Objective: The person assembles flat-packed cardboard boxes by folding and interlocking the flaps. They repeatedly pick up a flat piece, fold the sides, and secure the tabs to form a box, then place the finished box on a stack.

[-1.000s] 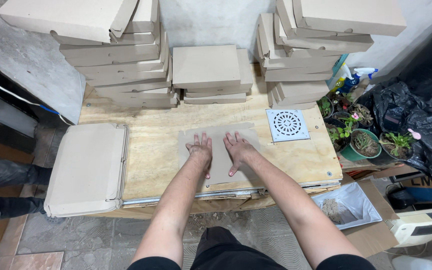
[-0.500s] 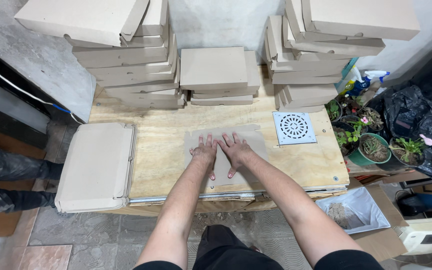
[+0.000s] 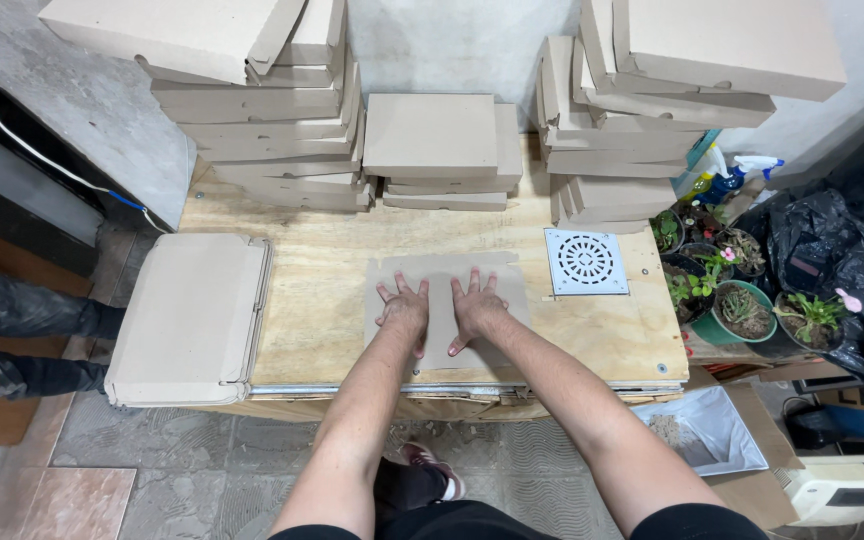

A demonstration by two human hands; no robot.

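We have both hands flat on a sheet of brown cardboard [image 3: 447, 312] that lies on the plywood tabletop [image 3: 312, 290], near its front edge. Our left hand [image 3: 404, 310] and our right hand [image 3: 475, 305] are fully open, fingers spread, palms pressing down side by side; they grip nothing.

What could go wrong here? The sheet is thin and lies loose on smooth wood, so if we press more with one palm than the other it may slide or turn, and any crease would come crooked. Its near edge is close to the metal strip at the front of the tabletop (we cannot tell if it overhangs), so a push toward us could send it off. The white drain grate [image 3: 586, 262] lies just beside the sheet on the right, and a wide movement of the right hand could knock it. The tall stacks of folded boxes [image 3: 262, 120] behind lean a little; a bump to the tabletop might topple them.
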